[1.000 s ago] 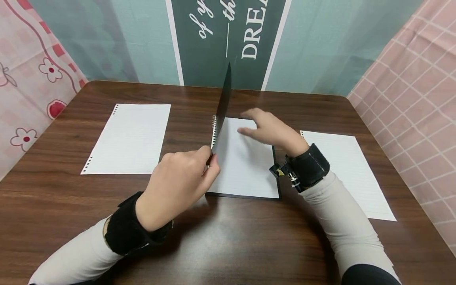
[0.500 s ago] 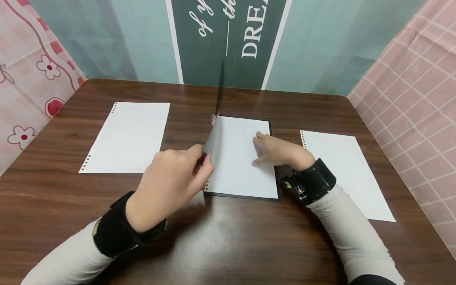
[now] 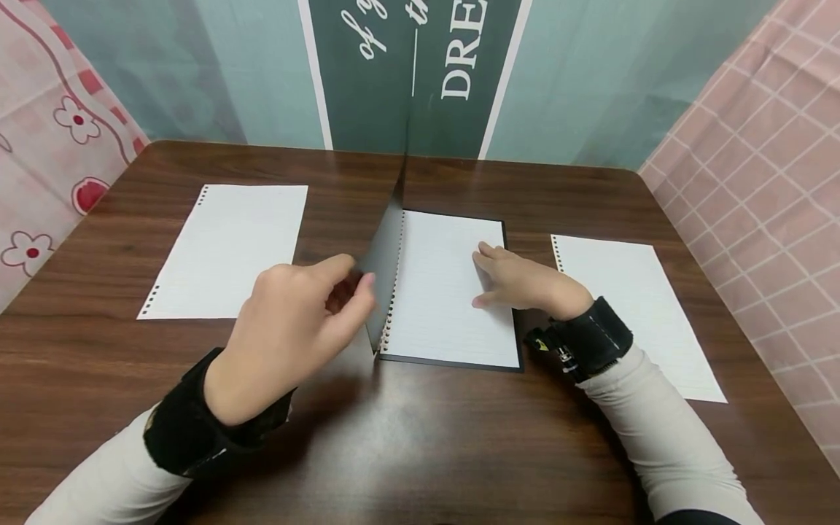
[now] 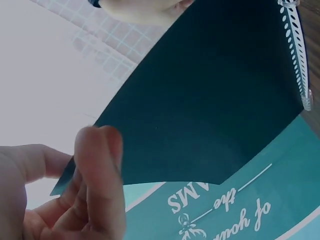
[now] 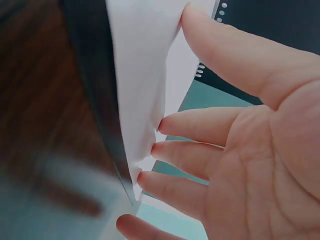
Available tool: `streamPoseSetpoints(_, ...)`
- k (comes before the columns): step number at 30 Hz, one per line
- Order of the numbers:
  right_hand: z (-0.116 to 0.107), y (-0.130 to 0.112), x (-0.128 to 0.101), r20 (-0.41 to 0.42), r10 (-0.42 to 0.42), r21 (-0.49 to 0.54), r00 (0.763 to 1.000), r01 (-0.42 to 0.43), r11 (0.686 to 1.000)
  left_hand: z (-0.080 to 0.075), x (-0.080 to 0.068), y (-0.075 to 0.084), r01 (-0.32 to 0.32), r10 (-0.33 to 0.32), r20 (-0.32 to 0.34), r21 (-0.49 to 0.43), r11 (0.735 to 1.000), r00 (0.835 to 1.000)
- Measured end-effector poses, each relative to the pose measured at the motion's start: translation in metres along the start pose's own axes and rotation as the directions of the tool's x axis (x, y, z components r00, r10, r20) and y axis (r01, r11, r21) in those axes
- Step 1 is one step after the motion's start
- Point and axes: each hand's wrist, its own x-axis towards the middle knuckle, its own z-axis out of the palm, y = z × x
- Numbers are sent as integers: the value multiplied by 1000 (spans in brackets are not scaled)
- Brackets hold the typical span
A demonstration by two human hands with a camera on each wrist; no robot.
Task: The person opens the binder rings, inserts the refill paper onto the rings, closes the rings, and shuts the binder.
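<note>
A ring-bound notebook stands open on the table, its lined white page (image 3: 436, 313) facing up. Its dark cover (image 3: 386, 255) is raised nearly upright along the rings at the left edge. With thumb and fingers, my left hand (image 3: 282, 328) pinches the cover by its free edge; in the left wrist view the dark cover (image 4: 200, 100) bends slightly between them. My right hand (image 3: 525, 283) rests on the right part of the page, fingers spread. Seen from the right wrist, the fingertips of the right hand (image 5: 250, 130) touch the white paper (image 5: 142, 75).
One loose punched sheet (image 3: 223, 248) lies to the left of the notebook, and another sheet (image 3: 630, 313) to the right, partly under the right forearm. The brown wooden table (image 3: 394, 452) ends at a hanging teal cloth (image 3: 262, 73) with white lettering.
The left hand has drawn the cover leftward, showing its grey side and more of the rings. The right hand has come down onto the page and shifted slightly right.
</note>
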Motion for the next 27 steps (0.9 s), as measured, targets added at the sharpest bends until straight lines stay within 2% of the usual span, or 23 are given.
streamPoseSetpoints(4,2,2,-4,-2,8,-1,1000,-8,1000,-1,-2,-6,23,-22,-42,11,1000,999)
streamPoseSetpoints(11,4,6,-11,4,11,14,1000,-11,1000,-6,-4,-22,59,-50,-69,125,990,996)
streamPoseSetpoints(14,4,7,-12,6,6,14,1000,-6,1000,-8,-4,-27,83,-73,-85,126,989,994)
streamPoseSetpoints(17,4,8,-13,17,1,18,1000,-1,1000,-13,-3,-32,109,-104,-45,101,989,994)
streamPoseSetpoints(20,3,10,-13,28,-10,18,1000,10,1000,-22,-2,-35,150,-152,41,43,988,987)
streamPoseSetpoints(24,0,12,-12,32,-18,11,999,18,1000,-41,-2,-32,240,-229,146,-64,969,962)
streamPoseSetpoints(27,-2,13,-12,31,-23,12,999,23,1000,-51,-4,-30,307,-285,193,-101,946,939)
